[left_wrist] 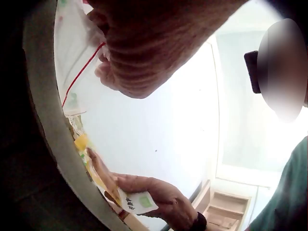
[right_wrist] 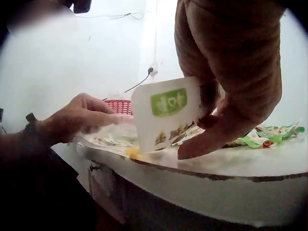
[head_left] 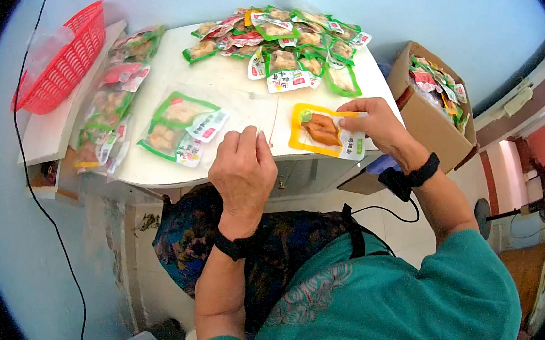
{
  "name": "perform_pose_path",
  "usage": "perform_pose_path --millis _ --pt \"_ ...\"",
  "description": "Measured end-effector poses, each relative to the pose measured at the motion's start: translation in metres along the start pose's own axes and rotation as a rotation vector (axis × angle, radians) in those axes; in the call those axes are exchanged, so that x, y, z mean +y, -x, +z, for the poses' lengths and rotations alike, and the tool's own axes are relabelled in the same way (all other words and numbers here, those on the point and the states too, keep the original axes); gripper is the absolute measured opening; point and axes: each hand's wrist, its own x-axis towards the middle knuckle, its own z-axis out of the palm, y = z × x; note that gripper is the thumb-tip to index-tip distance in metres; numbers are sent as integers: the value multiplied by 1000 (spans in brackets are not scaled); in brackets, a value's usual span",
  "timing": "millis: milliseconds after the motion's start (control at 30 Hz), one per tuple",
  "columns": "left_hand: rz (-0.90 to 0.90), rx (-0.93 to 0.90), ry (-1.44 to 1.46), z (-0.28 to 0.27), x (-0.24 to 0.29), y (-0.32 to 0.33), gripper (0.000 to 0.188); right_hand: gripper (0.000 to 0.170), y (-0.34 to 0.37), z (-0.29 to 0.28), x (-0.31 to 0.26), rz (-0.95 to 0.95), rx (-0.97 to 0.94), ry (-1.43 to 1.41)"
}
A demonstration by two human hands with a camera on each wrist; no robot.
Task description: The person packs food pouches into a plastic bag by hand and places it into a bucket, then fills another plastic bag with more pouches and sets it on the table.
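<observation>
My right hand [head_left: 375, 126] pinches the right edge of a yellow-bordered food packet [head_left: 320, 134], which shows brown pieces inside. In the right wrist view the packet's white end [right_wrist: 163, 113] stands up beside the thumb. My left hand [head_left: 244, 174] has its fingertips together at the mouth of a clear plastic bag; the bag's red strip [left_wrist: 83, 72] runs from these fingers in the left wrist view. Two green-bordered packets [head_left: 164, 136] lie with the clear bag on the white table [head_left: 135, 166], left of my left hand.
A heap of packets [head_left: 285, 40] covers the table's back. Filled clear bags [head_left: 104, 114] line the left side, by a red plastic basket [head_left: 73, 59]. A cardboard box [head_left: 429, 113] of packets stands at the right. A black cable [head_left: 31, 192] hangs at the left.
</observation>
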Motion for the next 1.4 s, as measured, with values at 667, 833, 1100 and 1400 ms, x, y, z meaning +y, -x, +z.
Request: perform_pose_path --millis 667,833,1100,1400 --pt "19 206 106 -3 5 -7 13 26 4 89 -41 136 -356 -834" --pt "32 207 90 -8 3 -7 13 31 -11 130 -49 53 -514 -978" --pt "-7 221 122 -17 -1 -10 12 27 -32 168 -47 80 -726 -1190" --pt "-26 247 153 -22 -3 -7 17 13 -45 192 -58 -619 -517 -224"
